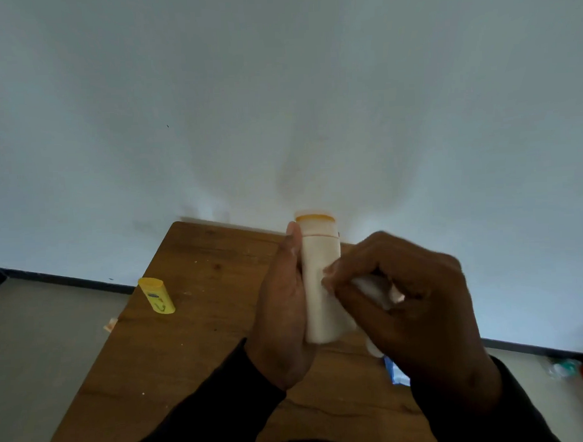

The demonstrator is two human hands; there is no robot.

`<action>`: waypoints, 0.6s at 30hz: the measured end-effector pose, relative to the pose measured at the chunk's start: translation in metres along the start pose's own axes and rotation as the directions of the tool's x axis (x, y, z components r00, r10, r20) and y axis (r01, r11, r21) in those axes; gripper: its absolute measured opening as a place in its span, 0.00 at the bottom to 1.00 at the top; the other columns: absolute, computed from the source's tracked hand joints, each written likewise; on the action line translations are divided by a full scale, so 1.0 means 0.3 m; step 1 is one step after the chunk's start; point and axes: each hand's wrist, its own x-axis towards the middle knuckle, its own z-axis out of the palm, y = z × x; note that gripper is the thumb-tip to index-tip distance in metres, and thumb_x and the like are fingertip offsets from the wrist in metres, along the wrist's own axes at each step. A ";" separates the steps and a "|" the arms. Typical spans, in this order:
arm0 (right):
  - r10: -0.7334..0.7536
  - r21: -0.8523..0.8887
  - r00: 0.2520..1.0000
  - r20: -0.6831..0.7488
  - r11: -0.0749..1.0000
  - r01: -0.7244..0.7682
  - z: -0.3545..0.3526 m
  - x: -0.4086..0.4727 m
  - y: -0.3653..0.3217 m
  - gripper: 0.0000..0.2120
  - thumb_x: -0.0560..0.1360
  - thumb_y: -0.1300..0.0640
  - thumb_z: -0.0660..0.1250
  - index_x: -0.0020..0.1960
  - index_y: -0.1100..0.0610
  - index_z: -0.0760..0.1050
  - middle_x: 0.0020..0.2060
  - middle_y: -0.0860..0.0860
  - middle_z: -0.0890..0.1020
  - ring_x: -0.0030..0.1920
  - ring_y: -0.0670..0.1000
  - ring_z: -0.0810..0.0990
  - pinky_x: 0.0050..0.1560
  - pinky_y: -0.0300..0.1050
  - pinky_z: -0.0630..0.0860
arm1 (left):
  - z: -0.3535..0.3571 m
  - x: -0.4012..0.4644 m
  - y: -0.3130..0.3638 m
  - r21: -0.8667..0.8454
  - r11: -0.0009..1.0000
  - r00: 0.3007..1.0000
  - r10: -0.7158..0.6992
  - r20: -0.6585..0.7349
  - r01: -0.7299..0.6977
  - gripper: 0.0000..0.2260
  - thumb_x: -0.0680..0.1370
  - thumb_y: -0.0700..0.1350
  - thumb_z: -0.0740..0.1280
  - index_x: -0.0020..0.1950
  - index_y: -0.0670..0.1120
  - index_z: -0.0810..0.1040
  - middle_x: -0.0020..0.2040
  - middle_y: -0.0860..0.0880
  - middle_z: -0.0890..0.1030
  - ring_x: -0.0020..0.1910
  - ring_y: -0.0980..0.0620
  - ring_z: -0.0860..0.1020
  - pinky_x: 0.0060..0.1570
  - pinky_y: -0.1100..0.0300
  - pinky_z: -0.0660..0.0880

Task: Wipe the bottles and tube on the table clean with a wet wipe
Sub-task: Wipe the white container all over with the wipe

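Here we are steadying the white bottle (320,286) in our curled left hand (280,308) while our right hand (410,302) is pinching the wipe (370,289) against its side, best rubbed firmly lengthwise.

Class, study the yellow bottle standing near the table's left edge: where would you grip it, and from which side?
Grip the yellow bottle round its mid-body, coming from the right, the table side. It stands upright near the table edge, its flattish body free all round; an approach from the left could knock it.
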 end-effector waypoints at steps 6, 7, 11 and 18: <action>0.001 0.038 1.000 -0.031 0.999 0.000 0.034 0.000 -0.006 0.04 0.71 0.65 0.77 0.41 0.58 0.83 0.40 0.48 0.85 0.44 0.49 0.84 0.43 0.48 0.78 | 0.003 -0.002 -0.004 -0.022 1.000 0.996 0.014 0.091 -0.012 0.25 0.77 0.62 0.56 0.55 0.41 0.75 0.42 0.42 0.79 0.40 0.49 0.80 0.41 0.57 0.79; 0.016 0.021 0.998 -0.060 1.000 -0.015 0.029 0.003 0.000 0.05 0.71 0.65 0.77 0.41 0.58 0.83 0.40 0.49 0.85 0.44 0.50 0.84 0.42 0.49 0.78 | 0.004 -0.001 -0.005 -0.014 1.000 0.997 0.016 0.078 -0.015 0.25 0.77 0.62 0.56 0.56 0.41 0.75 0.43 0.42 0.79 0.41 0.48 0.80 0.41 0.57 0.79; -0.051 0.093 0.993 0.105 0.995 0.041 0.016 -0.015 -0.020 0.05 0.71 0.66 0.77 0.41 0.57 0.83 0.41 0.46 0.85 0.44 0.44 0.84 0.45 0.42 0.80 | 0.002 0.003 0.000 -0.021 1.000 0.999 -0.013 0.038 0.014 0.23 0.78 0.63 0.56 0.47 0.43 0.75 0.36 0.44 0.77 0.35 0.51 0.78 0.35 0.59 0.78; -0.002 0.032 1.000 -0.012 0.999 0.003 0.009 -0.022 0.007 0.07 0.69 0.68 0.79 0.40 0.59 0.83 0.41 0.47 0.85 0.44 0.46 0.85 0.43 0.43 0.79 | 0.000 0.019 0.011 -0.045 0.999 1.000 0.009 0.004 -0.009 0.25 0.77 0.65 0.57 0.50 0.43 0.76 0.38 0.44 0.76 0.36 0.50 0.75 0.37 0.56 0.74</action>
